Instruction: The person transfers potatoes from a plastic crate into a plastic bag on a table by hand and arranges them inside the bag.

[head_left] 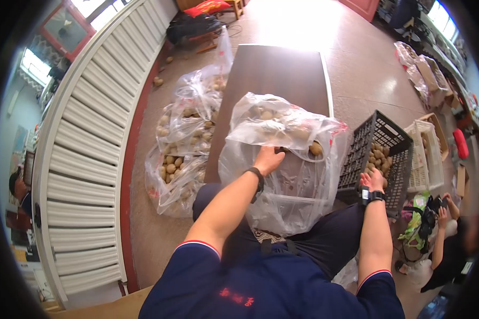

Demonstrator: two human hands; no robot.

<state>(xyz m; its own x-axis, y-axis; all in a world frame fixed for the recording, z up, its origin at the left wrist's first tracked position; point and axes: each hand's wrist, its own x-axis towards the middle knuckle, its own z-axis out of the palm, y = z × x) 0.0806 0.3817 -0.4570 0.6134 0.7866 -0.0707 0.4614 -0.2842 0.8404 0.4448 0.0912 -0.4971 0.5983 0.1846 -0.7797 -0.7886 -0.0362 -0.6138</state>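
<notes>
A large clear plastic bag (295, 196) lies across the near end of a dark brown table (282, 69), with round brown potatoes (269, 114) in its far part. My left hand (270, 159) is at the bag's opening, its fingers bent at the plastic; what they hold, if anything, is too small to make out. My right hand (373, 182) reaches into a black plastic crate (397, 139) on the right, at a heap of potatoes (379, 157). Its fingers are partly curled at the potatoes, and their grip is unclear. One darker potato (315, 148) shows at the bag's right side.
Clear bags of potatoes (189, 127) stand on the floor left of the table, near a white radiator (85, 138). Right of the black crate are a white crate (430, 159) and cardboard boxes (434, 80). Another person (447, 250) is at the lower right.
</notes>
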